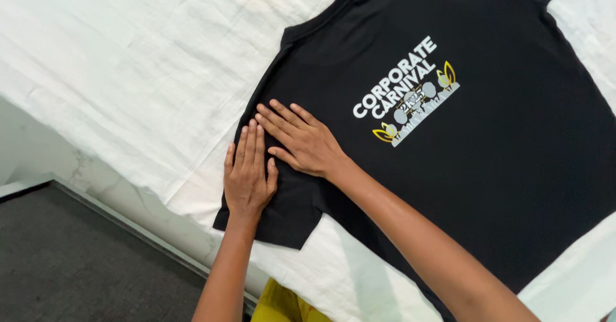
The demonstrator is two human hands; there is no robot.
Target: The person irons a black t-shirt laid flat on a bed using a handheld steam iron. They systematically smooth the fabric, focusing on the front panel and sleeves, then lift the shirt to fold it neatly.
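So the surface here is a table covered with a white sheet [128, 59], kind of crinkly cotton-looking stuff with lots of soft creases running through it. The sheet hangs over the near edge, and below that there's a pale marble-ish wall or base with faint grey veins, then a light trim strip, then dark grey floor [70, 258] that looks like low-pile carpet. A bit of yellow fabric [279, 304] peeks in at the bottom edge, can't tell what it belongs to.

Spread flat on the sheet is a black tee [487, 187], lying at an angle across the right side of the view. Matte knit, smooth, hardly any wrinkles. There's a print [410, 94] in the middle of it, white lettering over a grey band with small yellow leaf shapes at each end. The near sleeve points toward the table edge.

Both hands are flat and open, not gripping anything. The left hand [247, 174] presses palm down on the sleeve, fingers together and pointing away from the body. The right hand [305, 142] lies palm down just beside it on the shoulder area, fingers spread, its fingertips just about touching the left's.
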